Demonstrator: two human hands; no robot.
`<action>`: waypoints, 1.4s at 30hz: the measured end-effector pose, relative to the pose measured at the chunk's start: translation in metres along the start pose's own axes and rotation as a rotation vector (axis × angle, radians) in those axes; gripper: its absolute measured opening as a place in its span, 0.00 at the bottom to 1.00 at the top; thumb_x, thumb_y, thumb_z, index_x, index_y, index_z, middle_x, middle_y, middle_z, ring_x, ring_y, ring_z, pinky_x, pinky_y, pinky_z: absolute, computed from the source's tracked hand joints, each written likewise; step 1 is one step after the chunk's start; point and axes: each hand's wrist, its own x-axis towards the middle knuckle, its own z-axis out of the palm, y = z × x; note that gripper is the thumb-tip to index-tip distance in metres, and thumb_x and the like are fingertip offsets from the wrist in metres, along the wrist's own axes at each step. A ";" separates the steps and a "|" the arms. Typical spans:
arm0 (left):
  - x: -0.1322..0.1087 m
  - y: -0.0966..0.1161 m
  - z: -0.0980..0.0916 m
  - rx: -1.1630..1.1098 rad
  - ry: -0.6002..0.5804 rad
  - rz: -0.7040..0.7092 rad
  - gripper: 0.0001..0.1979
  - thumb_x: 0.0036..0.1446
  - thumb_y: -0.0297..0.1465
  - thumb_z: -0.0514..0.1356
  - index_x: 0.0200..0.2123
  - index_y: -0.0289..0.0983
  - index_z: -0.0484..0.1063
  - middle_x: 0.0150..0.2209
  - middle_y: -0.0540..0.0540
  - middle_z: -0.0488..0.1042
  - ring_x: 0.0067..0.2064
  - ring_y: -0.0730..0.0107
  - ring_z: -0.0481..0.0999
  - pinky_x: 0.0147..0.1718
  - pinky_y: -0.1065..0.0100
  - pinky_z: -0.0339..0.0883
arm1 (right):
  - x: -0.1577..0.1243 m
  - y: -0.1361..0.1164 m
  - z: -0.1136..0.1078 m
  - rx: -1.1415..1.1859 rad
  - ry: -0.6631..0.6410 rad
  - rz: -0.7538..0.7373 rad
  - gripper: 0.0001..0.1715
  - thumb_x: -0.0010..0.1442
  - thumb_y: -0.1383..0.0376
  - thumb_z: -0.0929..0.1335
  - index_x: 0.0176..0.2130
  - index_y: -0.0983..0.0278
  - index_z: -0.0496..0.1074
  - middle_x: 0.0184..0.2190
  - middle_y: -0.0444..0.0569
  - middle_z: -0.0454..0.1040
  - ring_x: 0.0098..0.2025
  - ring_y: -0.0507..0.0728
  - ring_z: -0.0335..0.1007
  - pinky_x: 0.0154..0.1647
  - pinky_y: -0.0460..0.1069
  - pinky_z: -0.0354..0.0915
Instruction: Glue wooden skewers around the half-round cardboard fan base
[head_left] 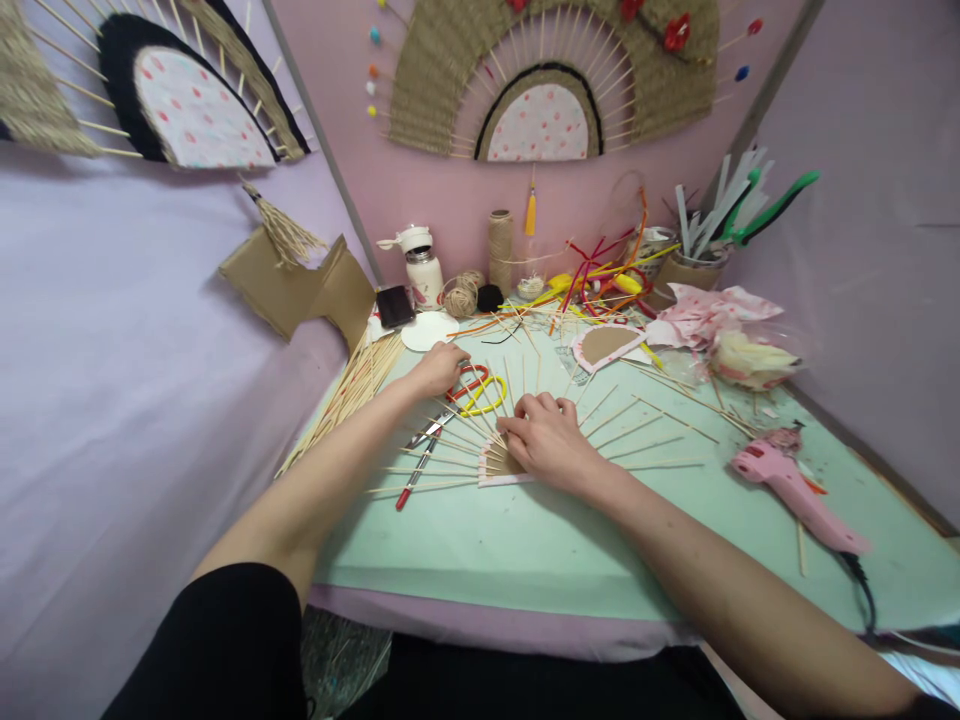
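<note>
A half-round cardboard base (495,462) with a pink-spotted white edge lies on the table, thin wooden sticks (630,430) radiating from it like a fan. My right hand (551,440) rests over the base with bent fingers, pressing it near the inner stick ends and hiding much of it. Up at the outer stick tips, my left hand (439,370) has its fingers closed at the end of one stick. Scissors (487,397) with red and yellow handles lie under the sticks beside my left hand. A red-capped pen (411,485) lies below the scissors' blades.
A pink glue gun (799,490) lies at right, its cord over the table edge. Loose sticks (345,400) are bundled at left. Behind stand a bottle (424,275), a twine spool (500,250) and tangled colored pipe cleaners (600,270). Another half-round piece (606,346) lies further back.
</note>
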 end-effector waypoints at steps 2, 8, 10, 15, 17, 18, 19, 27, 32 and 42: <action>0.000 0.001 -0.001 -0.002 0.000 -0.001 0.22 0.54 0.23 0.50 0.50 0.35 0.75 0.49 0.40 0.77 0.52 0.59 0.71 0.54 0.60 0.62 | 0.000 0.000 0.000 0.001 0.000 -0.001 0.21 0.68 0.60 0.57 0.43 0.56 0.77 0.42 0.53 0.68 0.45 0.60 0.57 0.45 0.56 0.48; 0.000 0.000 0.000 -0.005 0.003 -0.006 0.22 0.54 0.22 0.50 0.50 0.34 0.75 0.50 0.39 0.77 0.53 0.58 0.71 0.55 0.60 0.61 | 0.000 0.000 -0.001 0.015 -0.001 0.000 0.20 0.68 0.60 0.57 0.44 0.56 0.77 0.42 0.52 0.68 0.46 0.60 0.57 0.45 0.56 0.48; 0.000 -0.001 0.000 -0.007 0.006 -0.009 0.23 0.54 0.22 0.50 0.49 0.35 0.76 0.50 0.40 0.77 0.53 0.59 0.71 0.55 0.60 0.61 | 0.000 0.000 -0.002 0.017 -0.003 -0.001 0.20 0.68 0.61 0.58 0.44 0.56 0.77 0.41 0.52 0.68 0.46 0.60 0.57 0.45 0.56 0.47; -0.001 -0.003 0.002 -0.011 0.004 -0.009 0.23 0.53 0.22 0.50 0.50 0.34 0.76 0.50 0.40 0.77 0.53 0.60 0.71 0.55 0.62 0.61 | 0.000 -0.001 -0.001 0.003 -0.013 0.003 0.19 0.67 0.61 0.58 0.42 0.57 0.77 0.42 0.52 0.69 0.45 0.60 0.57 0.44 0.56 0.47; -0.001 -0.003 0.002 -0.011 0.000 -0.008 0.23 0.53 0.22 0.50 0.50 0.34 0.75 0.50 0.41 0.77 0.53 0.61 0.71 0.56 0.62 0.61 | 0.000 0.000 0.000 0.002 -0.016 0.007 0.19 0.67 0.61 0.58 0.42 0.56 0.77 0.42 0.52 0.68 0.45 0.60 0.57 0.44 0.56 0.47; -0.002 -0.003 0.002 -0.011 -0.001 -0.009 0.23 0.54 0.22 0.50 0.50 0.35 0.75 0.51 0.41 0.77 0.53 0.61 0.71 0.56 0.63 0.61 | 0.000 0.000 0.000 0.001 -0.016 0.009 0.19 0.67 0.61 0.58 0.42 0.56 0.77 0.42 0.52 0.68 0.45 0.60 0.57 0.44 0.55 0.47; -0.002 -0.002 0.002 -0.011 -0.002 -0.009 0.23 0.54 0.22 0.50 0.50 0.35 0.75 0.51 0.41 0.77 0.53 0.61 0.71 0.56 0.63 0.60 | 0.000 0.000 0.000 0.001 -0.015 0.010 0.19 0.67 0.61 0.59 0.42 0.56 0.77 0.42 0.51 0.68 0.45 0.60 0.57 0.44 0.56 0.47; -0.004 0.001 -0.002 0.000 0.005 -0.021 0.23 0.53 0.21 0.51 0.50 0.35 0.75 0.50 0.41 0.77 0.52 0.60 0.72 0.55 0.62 0.62 | 0.001 -0.001 0.001 0.012 0.010 0.018 0.19 0.67 0.61 0.59 0.45 0.57 0.77 0.43 0.53 0.69 0.47 0.60 0.58 0.46 0.56 0.48; -0.007 0.001 -0.004 0.008 0.006 -0.028 0.23 0.52 0.21 0.51 0.50 0.33 0.74 0.49 0.39 0.77 0.52 0.59 0.73 0.55 0.61 0.63 | -0.003 0.005 -0.002 0.043 0.051 0.051 0.21 0.66 0.63 0.59 0.52 0.58 0.74 0.47 0.54 0.69 0.49 0.61 0.58 0.49 0.58 0.47; -0.008 0.001 -0.004 0.004 -0.002 -0.003 0.23 0.52 0.21 0.51 0.50 0.34 0.75 0.49 0.40 0.78 0.52 0.60 0.73 0.55 0.62 0.62 | -0.010 0.015 -0.003 0.092 0.037 0.025 0.20 0.63 0.67 0.60 0.47 0.55 0.78 0.44 0.52 0.69 0.47 0.60 0.57 0.49 0.58 0.46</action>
